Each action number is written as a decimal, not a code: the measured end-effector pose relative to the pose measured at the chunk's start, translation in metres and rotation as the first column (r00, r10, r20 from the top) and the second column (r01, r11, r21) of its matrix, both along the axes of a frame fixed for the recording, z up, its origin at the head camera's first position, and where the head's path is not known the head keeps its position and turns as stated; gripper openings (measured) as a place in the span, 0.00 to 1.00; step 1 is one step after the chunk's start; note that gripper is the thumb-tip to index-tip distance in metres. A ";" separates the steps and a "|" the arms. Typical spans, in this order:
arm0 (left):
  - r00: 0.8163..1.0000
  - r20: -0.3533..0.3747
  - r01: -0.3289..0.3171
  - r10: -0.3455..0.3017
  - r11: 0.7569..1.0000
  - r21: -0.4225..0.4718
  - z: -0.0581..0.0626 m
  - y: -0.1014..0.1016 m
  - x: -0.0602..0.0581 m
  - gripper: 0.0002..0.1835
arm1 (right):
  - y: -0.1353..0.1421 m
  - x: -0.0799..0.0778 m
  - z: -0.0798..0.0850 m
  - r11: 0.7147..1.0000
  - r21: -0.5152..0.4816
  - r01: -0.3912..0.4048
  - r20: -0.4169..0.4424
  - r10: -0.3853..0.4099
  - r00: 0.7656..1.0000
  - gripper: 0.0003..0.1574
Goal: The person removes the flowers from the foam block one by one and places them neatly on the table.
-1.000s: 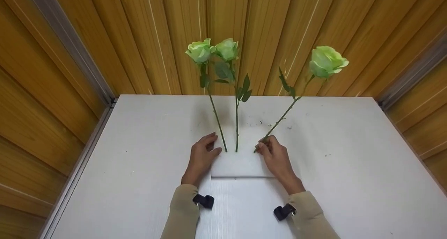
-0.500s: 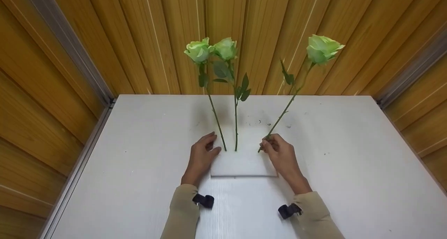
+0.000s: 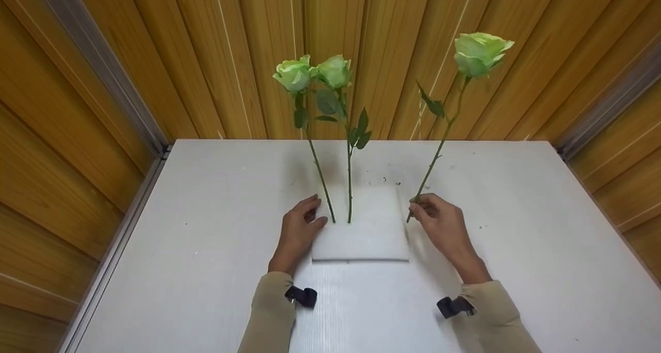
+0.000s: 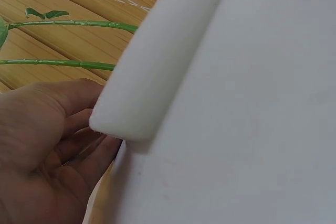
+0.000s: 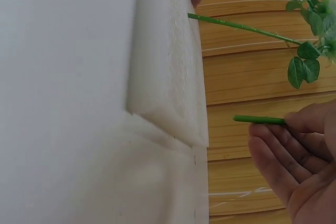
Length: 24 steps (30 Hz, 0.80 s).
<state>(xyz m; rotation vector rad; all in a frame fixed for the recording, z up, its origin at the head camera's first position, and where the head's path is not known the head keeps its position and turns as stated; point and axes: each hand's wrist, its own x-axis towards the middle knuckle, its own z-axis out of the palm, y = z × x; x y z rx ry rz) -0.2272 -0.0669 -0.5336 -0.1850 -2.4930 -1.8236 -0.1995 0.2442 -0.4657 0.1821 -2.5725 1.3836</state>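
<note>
In the head view two pale green roses, the left rose [image 3: 295, 75] and the middle rose [image 3: 334, 72], stand with their stems in a white foam block [image 3: 361, 244]. My left hand [image 3: 298, 231] rests at the block's left edge, its fingers loosely bent; in the left wrist view the hand [image 4: 47, 140] touches the block's end [image 4: 152, 72]. My right hand [image 3: 446, 226] pinches a third rose [image 3: 480, 54] low on its stem, just right of the block. The right wrist view shows the cut stem end [image 5: 257, 119] apart from the foam, beyond my fingertips.
The white table [image 3: 217, 198] reaches back to a wood-patterned wall [image 3: 232, 59], with more panels at both sides. Small dark specks [image 3: 391, 181] lie behind the block. A black strap device sits on each sleeve [image 3: 271, 301].
My right hand has moved right, taking the third rose from over the block to just past its right edge. That rose now stands more upright. The left hand and the two standing roses stay put.
</note>
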 end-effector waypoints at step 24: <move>1.000 -0.024 -0.006 0.007 1.000 0.021 -0.002 0.001 0.000 0.25 | 0.045 0.002 -0.003 0.994 0.101 0.052 0.129 -0.065 0.989 0.10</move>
